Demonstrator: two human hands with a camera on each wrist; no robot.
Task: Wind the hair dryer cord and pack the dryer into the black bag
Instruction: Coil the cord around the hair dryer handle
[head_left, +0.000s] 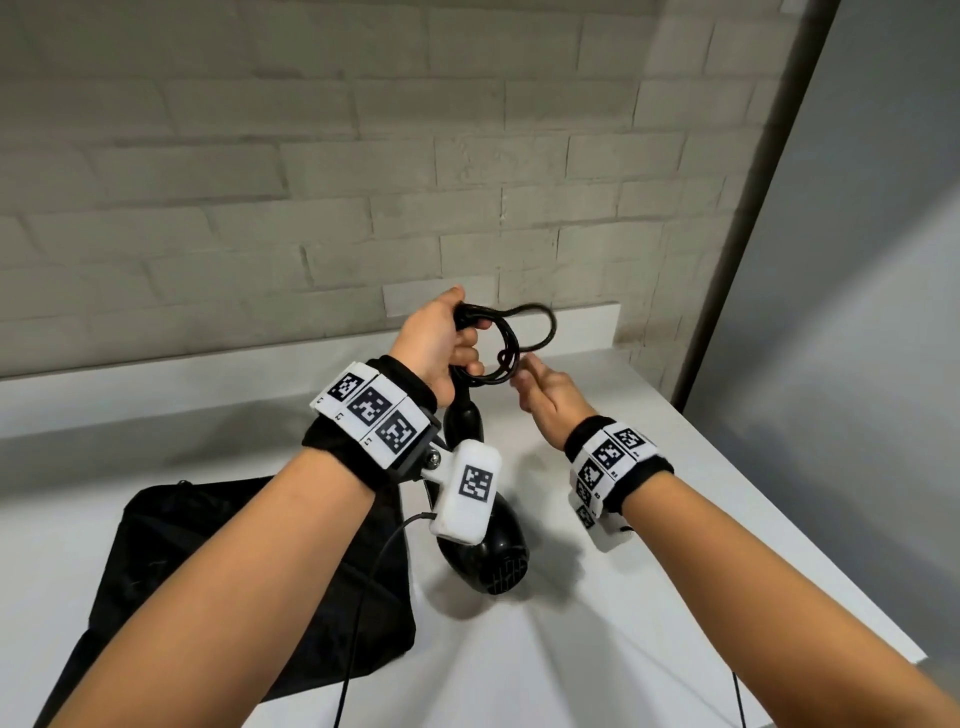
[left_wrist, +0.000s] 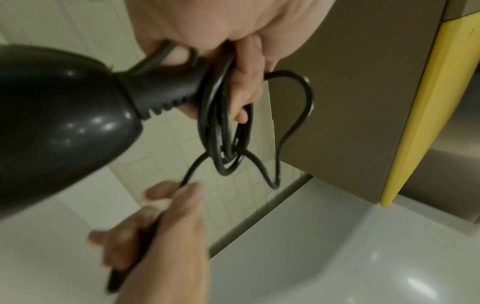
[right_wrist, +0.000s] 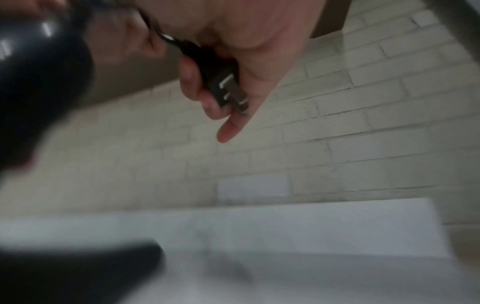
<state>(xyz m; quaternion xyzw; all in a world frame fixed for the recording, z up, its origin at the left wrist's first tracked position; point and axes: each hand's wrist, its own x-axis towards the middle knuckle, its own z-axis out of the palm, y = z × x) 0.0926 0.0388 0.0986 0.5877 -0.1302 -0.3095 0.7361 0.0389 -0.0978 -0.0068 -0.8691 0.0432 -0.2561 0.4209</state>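
My left hand (head_left: 441, 338) is raised above the counter and grips the black hair dryer's (head_left: 485, 551) handle (left_wrist: 166, 90) together with several wound loops of its black cord (head_left: 511, 343). The dryer's round body (left_wrist: 59, 115) hangs down below that hand. Just to the right, my right hand (head_left: 545, 389) holds the cord's plug (right_wrist: 223, 82) in curled fingers, the two metal prongs showing in the right wrist view. A loose loop of cord (left_wrist: 296, 127) runs between the coil and the plug. The black bag (head_left: 249, 577) lies flat on the counter at the lower left.
The white counter (head_left: 571, 597) runs to a pale brick wall (head_left: 363, 156) behind and ends at a right edge. A dark post (head_left: 753, 208) and a grey panel stand at the right. A brown cabinet with a yellow edge (left_wrist: 420, 102) shows in the left wrist view.
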